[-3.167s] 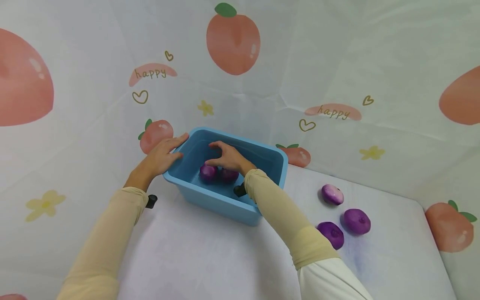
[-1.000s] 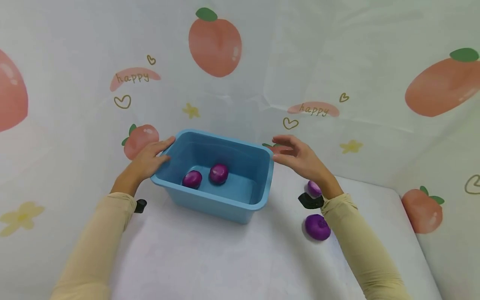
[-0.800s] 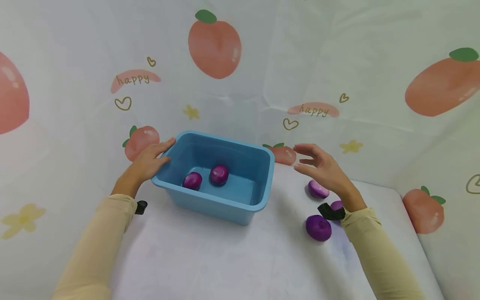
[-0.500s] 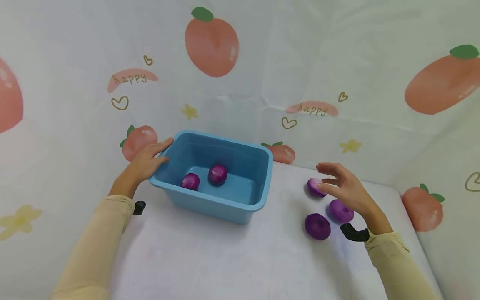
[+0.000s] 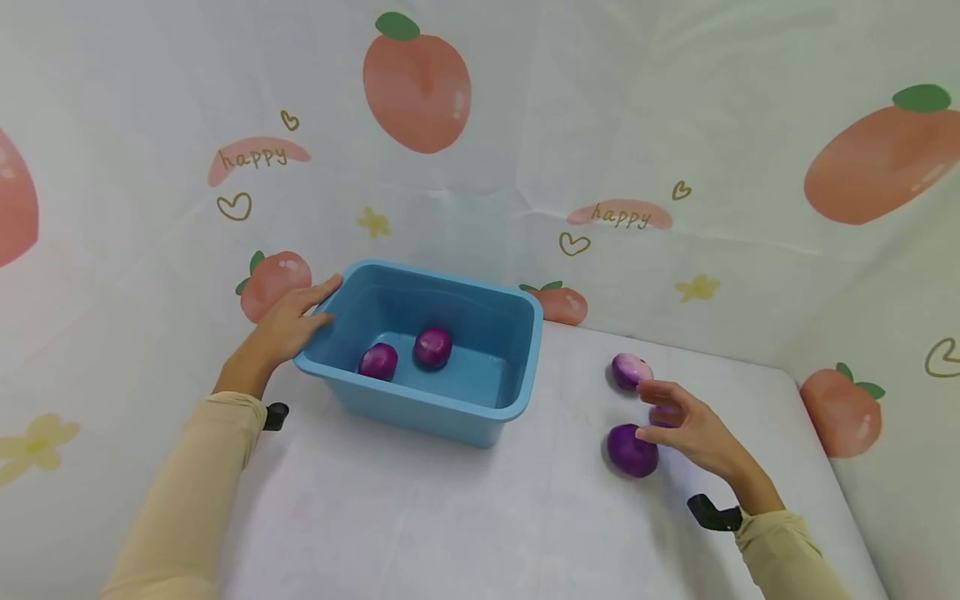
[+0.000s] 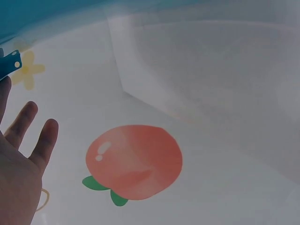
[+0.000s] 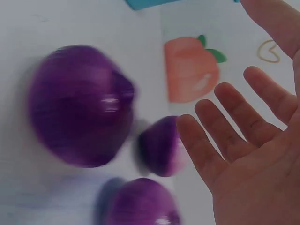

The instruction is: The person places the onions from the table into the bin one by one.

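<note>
My left hand (image 5: 279, 330) rests at the left end of a blue plastic bin (image 5: 420, 414), thumb over the rim and the other fingers straight along the outside. In the left wrist view its fingers (image 6: 47, 140) are spread, at the bin's edge. Two purple onions (image 5: 432, 347) lie inside the bin. Bare and loosely bent, my right hand (image 5: 693, 432) hovers over the onions on the table, thumb tip right by the nearest dark onion (image 5: 632, 451). A paler onion (image 5: 632, 371) lies farther back, and another onion (image 5: 664, 416) is partly hidden behind the fingers.
A white cloth covers the table (image 5: 420, 517) and rises behind as a wall printed with peaches and flowers. The bin stands close to this back wall. On the right the table's edge (image 5: 843, 492) meets the side cloth.
My right hand has come out of the bin and moved right and down to the loose onions. The left hand stays at the rim. Both bin onions have shifted a little inside it.
</note>
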Demonstrator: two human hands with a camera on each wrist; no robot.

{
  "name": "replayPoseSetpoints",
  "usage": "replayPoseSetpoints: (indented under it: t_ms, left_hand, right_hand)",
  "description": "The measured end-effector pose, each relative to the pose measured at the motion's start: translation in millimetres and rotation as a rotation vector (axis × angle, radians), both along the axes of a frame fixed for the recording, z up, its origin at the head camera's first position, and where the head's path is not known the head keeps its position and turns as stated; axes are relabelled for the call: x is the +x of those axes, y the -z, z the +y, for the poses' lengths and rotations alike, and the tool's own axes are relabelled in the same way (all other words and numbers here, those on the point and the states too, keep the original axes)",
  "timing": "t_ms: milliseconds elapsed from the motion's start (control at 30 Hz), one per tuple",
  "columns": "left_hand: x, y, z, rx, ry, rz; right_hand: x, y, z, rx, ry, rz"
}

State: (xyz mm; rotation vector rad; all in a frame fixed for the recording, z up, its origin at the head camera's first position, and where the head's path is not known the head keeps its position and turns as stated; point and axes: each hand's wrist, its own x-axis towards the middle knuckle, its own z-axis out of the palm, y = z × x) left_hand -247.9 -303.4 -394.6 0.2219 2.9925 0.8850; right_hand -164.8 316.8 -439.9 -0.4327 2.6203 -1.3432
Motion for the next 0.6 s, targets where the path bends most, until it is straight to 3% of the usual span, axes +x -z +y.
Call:
replayPoseSetpoints:
  t_ms: [167, 333, 600]
  left_hand:
    - [-0.3, -0.2, 0.7, -0.004, -0.004, 0.000]
    - [-0.6, -1.9, 1.1, 0.000, 0.000, 0.001]
    - [0.8, 0.6, 1.3, -0.003, -0.014, -0.012]
  right_hand:
    - [7.6, 21.3, -1.1, -0.026, -0.026, -0.029]
    - [9.9, 34.7, -1.8, -0.023, 0.010, -0.037]
    - [12.6, 52.5, -0.6, 0.056, 0.050, -0.107]
